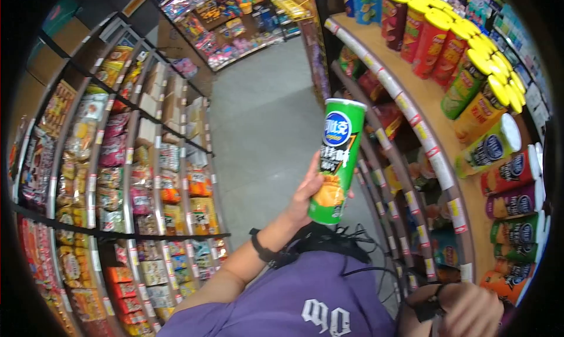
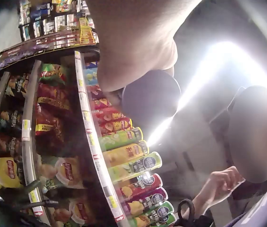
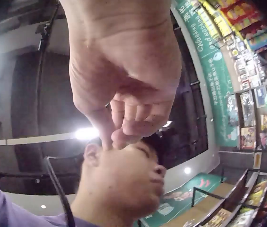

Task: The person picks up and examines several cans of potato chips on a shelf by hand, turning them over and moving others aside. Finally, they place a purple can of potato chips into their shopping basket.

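Observation:
My left hand [image 1: 305, 193] grips a green can [image 1: 337, 161] with a white lid and a blue round logo, held nearly upright and tilted slightly right. In the left wrist view the same hand [image 2: 135, 56] is seen from below, with the can's dark round end [image 2: 152, 97] beside it; most fingers are hidden. Low at the right of the head view is my right hand [image 1: 470, 310], holding nothing visible. The right wrist view shows this hand [image 3: 126, 90] raised, its fingers loosely bent inward and the thumb close to a fingertip.
Yellow-lidded cans [image 1: 432, 43] and several white-lidded cans [image 1: 510, 200] line the wooden shelf [image 1: 405, 66] on the right. Snack packets [image 1: 111, 181] fill the shelves on the left. A grey floor aisle [image 1: 264, 119] runs between. Cables [image 1: 358, 237] hang near the waist.

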The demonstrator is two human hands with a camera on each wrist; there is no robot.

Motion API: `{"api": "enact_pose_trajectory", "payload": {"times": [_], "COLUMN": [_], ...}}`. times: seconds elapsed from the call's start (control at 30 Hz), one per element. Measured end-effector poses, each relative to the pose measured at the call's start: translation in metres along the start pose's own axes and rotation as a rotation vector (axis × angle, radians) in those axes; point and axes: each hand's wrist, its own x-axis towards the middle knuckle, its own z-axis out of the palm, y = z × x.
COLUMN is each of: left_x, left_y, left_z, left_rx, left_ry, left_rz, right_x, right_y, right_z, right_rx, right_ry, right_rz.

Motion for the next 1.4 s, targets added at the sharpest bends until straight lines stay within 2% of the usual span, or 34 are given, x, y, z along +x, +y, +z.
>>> {"api": "enact_pose_trajectory", "payload": {"times": [0.1, 0.17, 0.2, 0.27, 0.33, 0.4, 0.47, 0.53, 0.6, 0.63, 0.67, 0.73, 0.77, 0.8, 0.83, 0.87, 0.97, 1.03, 1.13, 1.27, 1.4], "left_x": [0.009, 0.013, 0.012, 0.015, 0.019, 0.024, 0.025, 0.029, 0.032, 0.029, 0.025, 0.024, 0.019, 0.017, 0.014, 0.013, 0.013, 0.013, 0.012, 0.019, 0.029], "left_y": [-0.002, -0.001, -0.001, -0.003, -0.007, -0.012, -0.016, -0.013, -0.012, -0.008, -0.002, 0.007, 0.009, 0.014, 0.017, 0.020, 0.022, 0.018, 0.012, 0.006, 0.000], "left_z": [0.008, 0.012, 0.013, 0.017, 0.026, 0.033, 0.032, 0.038, 0.042, 0.046, 0.049, 0.054, 0.051, 0.051, 0.049, 0.044, 0.032, 0.027, 0.017, 0.010, 0.017], "left_rx": [-0.031, -0.050, -0.060, -0.091, -0.021, -0.062, -0.091, -0.062, 0.066, 0.072, 0.067, 0.302, 0.282, 0.297, 0.306, 0.289, 0.394, 0.329, 0.316, 0.329, 0.305], "left_ry": [-0.058, -0.087, -0.085, -0.128, -0.050, -0.089, -0.115, -0.134, -0.108, -0.116, -0.129, -0.248, -0.315, -0.400, -0.468, -0.504, -0.544, -0.392, -0.348, -0.350, -0.380], "left_rz": [0.056, 0.035, 0.000, -0.008, 0.016, 0.037, -0.020, 0.016, 0.079, 0.017, 0.005, -0.028, -0.026, 0.049, 0.114, 0.098, 0.123, 0.044, -0.037, -0.100, -0.084], "right_x": [-0.024, -0.029, -0.029, -0.042, -0.048, -0.062, -0.068, -0.071, -0.072, -0.080, -0.081, -0.070, -0.071, -0.078, -0.080, -0.083, -0.096, -0.105, -0.112, -0.116, -0.112], "right_y": [0.023, 0.048, 0.060, 0.090, 0.106, 0.119, 0.128, 0.135, 0.141, 0.141, 0.140, 0.145, 0.147, 0.147, 0.136, 0.129, 0.120, 0.114, 0.107, 0.103, 0.086], "right_z": [-0.009, -0.014, -0.018, -0.021, -0.025, -0.024, -0.017, -0.014, -0.002, -0.009, -0.006, 0.002, 0.000, -0.006, -0.011, -0.013, -0.027, -0.032, -0.032, -0.028, -0.029], "right_rx": [-0.121, -0.181, -0.236, -0.019, -0.025, -0.066, -0.146, -0.145, -0.156, -0.095, -0.107, 0.014, -0.008, 0.100, 0.100, 0.115, 0.152, 0.178, 0.188, -0.004, -0.014], "right_ry": [0.218, 0.380, 0.401, 0.572, 0.527, 0.515, 0.499, 0.449, 0.491, 0.423, 0.438, 0.573, 0.624, 0.673, 0.692, 0.714, 0.784, 0.815, 0.880, 0.931, 0.931], "right_rz": [0.266, 0.543, 0.682, 0.818, 0.945, 1.028, 1.064, 1.036, 0.885, 0.946, 0.945, 0.778, 0.724, 0.639, 0.697, 0.758, 0.687, 0.648, 0.638, 0.623, 0.558]}}
